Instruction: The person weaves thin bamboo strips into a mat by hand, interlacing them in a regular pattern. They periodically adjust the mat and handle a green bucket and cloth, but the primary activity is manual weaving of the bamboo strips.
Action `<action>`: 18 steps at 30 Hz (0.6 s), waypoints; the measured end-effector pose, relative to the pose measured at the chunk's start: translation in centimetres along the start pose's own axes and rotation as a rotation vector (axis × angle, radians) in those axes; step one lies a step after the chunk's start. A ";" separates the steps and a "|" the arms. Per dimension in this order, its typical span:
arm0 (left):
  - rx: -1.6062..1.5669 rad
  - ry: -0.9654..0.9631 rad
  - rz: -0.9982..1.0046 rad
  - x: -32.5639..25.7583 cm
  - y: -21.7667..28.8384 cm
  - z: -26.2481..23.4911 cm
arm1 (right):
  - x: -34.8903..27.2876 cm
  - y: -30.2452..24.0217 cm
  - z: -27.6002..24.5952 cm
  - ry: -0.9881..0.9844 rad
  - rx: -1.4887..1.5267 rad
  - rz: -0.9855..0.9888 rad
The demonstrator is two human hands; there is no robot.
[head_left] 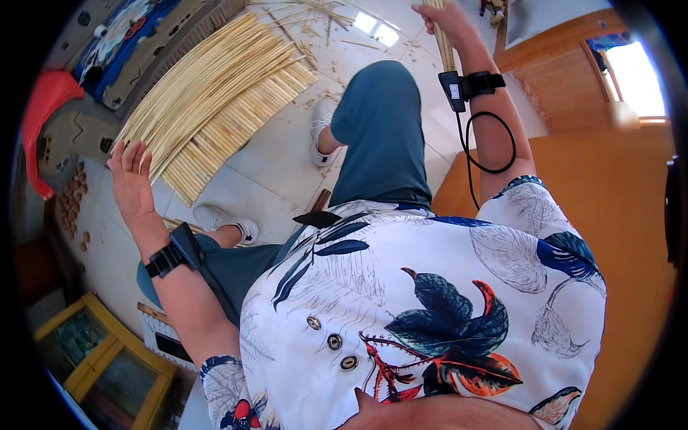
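A large pile of long, thin straw-coloured stalks (pixel 208 79) lies slantwise at the upper left, over a layer of thicker pale stalks (pixel 236 129) set side by side. At the pile's near left end is my left hand (pixel 132 179), its fingers stretched and apart, holding nothing. Whether its fingertips touch the stalk ends, I cannot tell. Far off at the upper right, my right hand (pixel 453 25) is closed round a small bunch of stalks (pixel 446 54), which hangs along the inside of my forearm. The bunch's upper end is cut off by the picture's edge.
Stalk scraps (pixel 308 32) litter the tiled floor (pixel 287 175). A red plastic thing (pixel 46 115) stands at the far left, with several round brown things (pixel 70 204) below it. A yellow-framed glass cabinet (pixel 107 351) is at lower left; an orange-brown wooden surface (pixel 602 215) fills the right.
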State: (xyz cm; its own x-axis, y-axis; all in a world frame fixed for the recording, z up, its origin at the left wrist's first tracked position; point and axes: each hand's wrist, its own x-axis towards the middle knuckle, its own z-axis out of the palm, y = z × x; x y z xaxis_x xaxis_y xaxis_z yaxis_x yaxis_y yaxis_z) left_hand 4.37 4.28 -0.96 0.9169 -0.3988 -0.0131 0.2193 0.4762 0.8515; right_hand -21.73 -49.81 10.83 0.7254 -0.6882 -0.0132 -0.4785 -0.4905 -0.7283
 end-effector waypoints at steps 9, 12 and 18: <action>0.199 0.275 -0.026 -1.3 -2.9 -4.9 | -8.8 19.7 4.7 0.155 0.268 0.595; 0.218 0.311 -0.022 -2.3 -1.6 -6.9 | -12.3 22.7 6.9 0.209 0.294 0.699; 0.250 0.319 -0.048 -4.4 0.9 -10.9 | -17.4 26.0 13.5 0.235 0.135 0.878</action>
State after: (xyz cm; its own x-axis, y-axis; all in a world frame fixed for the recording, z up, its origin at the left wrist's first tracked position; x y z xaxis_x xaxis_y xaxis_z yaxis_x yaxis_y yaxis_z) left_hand 4.12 15.02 -5.89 0.9736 -0.1340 -0.1846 0.2129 0.2422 0.9466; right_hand -40.09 -43.36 -17.14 0.0025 -0.8821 -0.4711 -0.7377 0.3164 -0.5964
